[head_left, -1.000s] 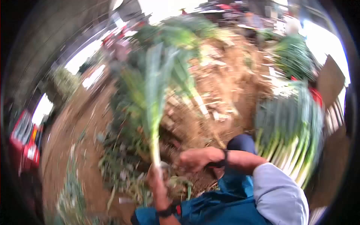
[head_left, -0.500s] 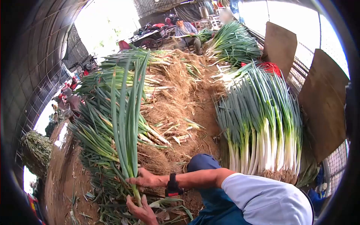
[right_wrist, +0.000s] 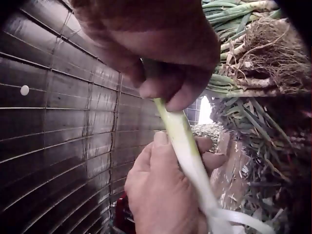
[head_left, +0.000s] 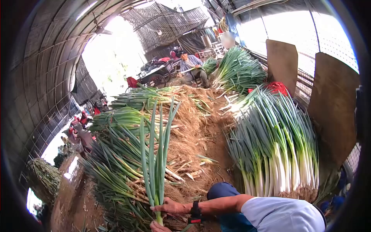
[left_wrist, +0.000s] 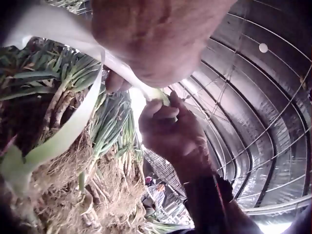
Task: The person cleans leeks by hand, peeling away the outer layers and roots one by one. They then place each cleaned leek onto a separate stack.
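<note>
Both hands grip one green onion point(head_left: 155, 166), held upright. The right hand point(head_left: 172, 207) pinches the stalk just above the left hand point(head_left: 157, 227), at the picture's bottom edge. Two heaps flank a dirt strip point(head_left: 213, 149): untrimmed onions point(head_left: 116, 166) left, trimmed stack point(head_left: 278, 150) right, backed by two brown boards point(head_left: 334, 104).

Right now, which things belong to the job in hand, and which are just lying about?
In the job: green onion, held by left hand and right hand; uncleaned onion pile; cleaned onion stack.
Lying about: peelings heap, wooden boards, cart.
</note>
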Available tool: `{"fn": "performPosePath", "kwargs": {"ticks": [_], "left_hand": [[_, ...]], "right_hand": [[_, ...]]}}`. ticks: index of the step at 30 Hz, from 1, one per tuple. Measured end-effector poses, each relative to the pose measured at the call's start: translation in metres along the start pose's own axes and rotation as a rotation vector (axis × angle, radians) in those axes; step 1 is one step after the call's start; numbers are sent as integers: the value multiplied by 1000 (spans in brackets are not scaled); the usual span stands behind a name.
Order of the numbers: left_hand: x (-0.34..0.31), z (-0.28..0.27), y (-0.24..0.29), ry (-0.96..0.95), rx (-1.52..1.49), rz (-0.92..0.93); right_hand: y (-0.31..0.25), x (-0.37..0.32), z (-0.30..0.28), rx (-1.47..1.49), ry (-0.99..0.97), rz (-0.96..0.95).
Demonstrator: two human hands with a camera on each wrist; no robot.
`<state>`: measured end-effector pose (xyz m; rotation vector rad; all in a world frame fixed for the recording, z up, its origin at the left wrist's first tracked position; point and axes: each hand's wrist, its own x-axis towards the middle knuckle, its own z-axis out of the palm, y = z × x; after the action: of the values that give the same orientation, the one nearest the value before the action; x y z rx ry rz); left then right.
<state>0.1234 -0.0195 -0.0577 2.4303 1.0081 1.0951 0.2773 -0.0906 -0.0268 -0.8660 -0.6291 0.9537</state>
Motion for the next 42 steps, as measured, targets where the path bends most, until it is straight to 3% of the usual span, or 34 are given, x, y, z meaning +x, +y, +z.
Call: {"fn": "performPosePath", "kwargs": {"ticks": [1, 3, 4, 6, 7, 9, 10, 11, 12, 15, 17, 18, 20, 23, 25, 28, 31, 34, 35, 36, 37, 39, 40, 42], "left_hand": [[0, -8, 9, -58, -25, -101], [8, 12, -6, 93, -201, -137], [13, 26, -29, 227, -146, -52], [22, 13, -40, 29, -99, -199], [19, 14, -64, -23, 88, -238], [1, 11, -111, 75, -176, -293], [-14, 14, -149, 107, -65, -324], [-30, 21, -189, 121, -83, -480], [-42, 13, -205, 136, 10, -496], [-62, -8, -218, 132, 101, -501], [-50, -17, -198, 175, 37, -463], [-26, -33, -161, 230, -19, -432], [10, -57, -105, 211, 53, -68], [41, -67, -30, -83, -168, 263], [45, -72, -4, -555, -523, -139], [24, -35, -20, -37, 124, 256], [7, -18, -23, 112, 209, 361], [-3, -13, -11, -43, 99, 199], [0, -11, -4, -104, 47, 160], [0, -1, -12, -154, -39, 136], [3, 3, -10, -123, -102, 159], [5, 5, -3, -136, -233, 132], [4, 17, -12, -142, -298, 86], [1, 23, -29, -229, -402, -107]], "right_hand": [[-5, -3, -1, -53, -6, -13], [-20, -7, 0, -133, -18, -7], [-16, 1, -7, -334, -27, -410], [-24, 8, -10, -402, -34, -271], [-29, 10, -11, -437, -40, -202], [-50, 22, -22, -438, -98, -257], [-69, 17, -17, -429, -82, -63], [-49, 27, -22, -251, 6, -186], [-58, 25, -16, -127, 39, -153], [-50, 41, -34, 36, -232, -126], [-43, 50, -34, 48, -221, -148], [-46, 53, -31, 85, -234, -144], [-41, 56, -28, 135, -231, -147], [-47, 55, -18, 39, -416, -76], [-43, 48, 1, 153, -384, -38], [-19, 53, 0, 178, -138, -175], [-6, 50, 1, 140, 84, -150], [0, 49, 5, 72, 312, -149], [-7, 43, 5, 35, 219, -175], [4, 50, -10, -213, 295, -164], [-11, 38, 0, -233, 259, -265], [-19, 31, -5, -355, 300, -149], [-11, 33, -12, -382, 231, -245], [-12, 32, -8, -207, 235, -79]]}}
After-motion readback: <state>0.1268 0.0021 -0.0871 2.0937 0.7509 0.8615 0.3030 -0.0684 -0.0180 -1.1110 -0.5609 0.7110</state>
